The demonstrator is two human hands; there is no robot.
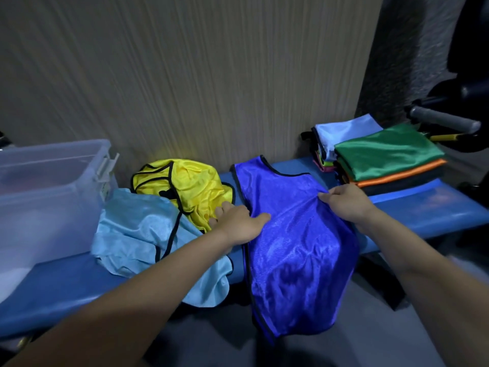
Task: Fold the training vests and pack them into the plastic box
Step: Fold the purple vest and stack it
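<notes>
The blue vest [296,242] lies spread across the padded blue tabletop [423,207], its neck end toward the wall and its lower hem hanging over the near edge. In the head view, the only one, it serves as the landmark for the rest.

The left hand [238,221] rests flat on the left edge of the blue vest, fingers spread, thumb on the blue cloth and fingertips reaching onto the yellow vest [185,189]. The right hand [344,202] is at the right edge of the blue vest, thumb and fingers pinching a small fold of its cloth, which puckers toward the grip.

Just left of the blue vest, the yellow vest sits crumpled against the wall, with black trim showing. Nearer the camera and still left of the blue vest, a light blue vest [137,234] lies rumpled, partly overlapped by the yellow one and crossed by the left forearm. Farther left stands the clear plastic box [53,186], open at the top, touching the light blue vest; what it holds is too blurred to tell.

To the right of the blue vest, near the wall, are two stacks of folded vests: a green-topped stack [389,157] with orange and dark layers beneath, and behind it a pale-topped stack [341,133].
</notes>
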